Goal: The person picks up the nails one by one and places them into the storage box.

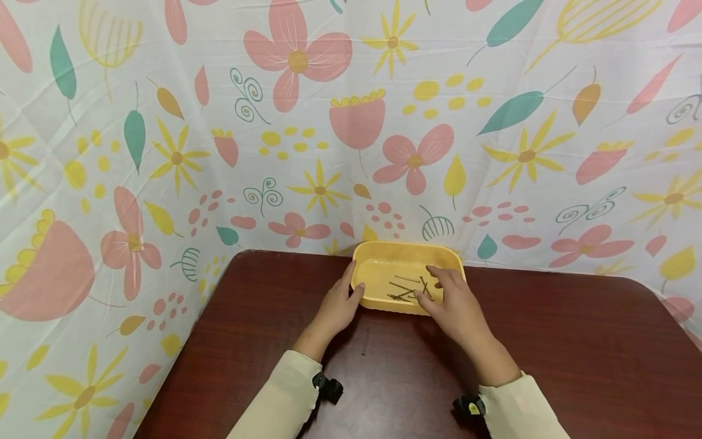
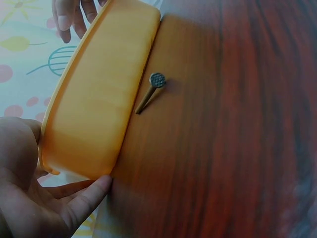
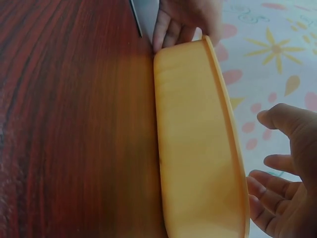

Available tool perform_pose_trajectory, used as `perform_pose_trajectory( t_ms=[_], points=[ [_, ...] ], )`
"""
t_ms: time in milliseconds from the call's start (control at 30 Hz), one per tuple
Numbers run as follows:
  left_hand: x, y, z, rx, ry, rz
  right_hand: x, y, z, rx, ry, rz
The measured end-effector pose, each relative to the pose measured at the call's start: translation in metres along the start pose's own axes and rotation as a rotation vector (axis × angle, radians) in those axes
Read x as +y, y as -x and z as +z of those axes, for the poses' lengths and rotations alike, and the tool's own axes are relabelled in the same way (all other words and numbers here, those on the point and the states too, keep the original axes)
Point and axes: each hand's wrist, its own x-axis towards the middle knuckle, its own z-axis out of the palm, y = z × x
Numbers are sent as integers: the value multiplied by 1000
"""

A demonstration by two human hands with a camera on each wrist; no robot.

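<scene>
A shallow yellow plastic tray [image 1: 406,305] stands on the dark red-brown table. Several dark nails [image 1: 403,289] lie in it, some crossing each other. At the tray's left end my left hand [image 1: 336,309] grips the rim, thumb over the edge and fingers along the outside wall. Over the right part of the tray hovers my right hand [image 1: 460,305], its thumb and fingers apart with nothing between them. One loose nail [image 1: 365,341] lies on the table in front of the tray; its patterned head shows large in the left wrist view. The right wrist view hides the tray's inside.
Behind and to the left of the table [image 1: 548,341] hangs a white cloth [image 1: 493,67] printed with flowers and leaves. The tray sits close to the table's back edge. Black straps with small cameras [image 1: 329,388] are on both wrists.
</scene>
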Motion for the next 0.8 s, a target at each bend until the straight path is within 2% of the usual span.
perform_pose_trajectory(
  t_ms=[300, 800],
  points=[
    [0, 0, 0, 1, -8, 3, -2, 3, 2, 14, -6, -36],
    [1, 0, -1, 5, -10, -3, -13, 14, 5, -13, -54, -77]
  ],
)
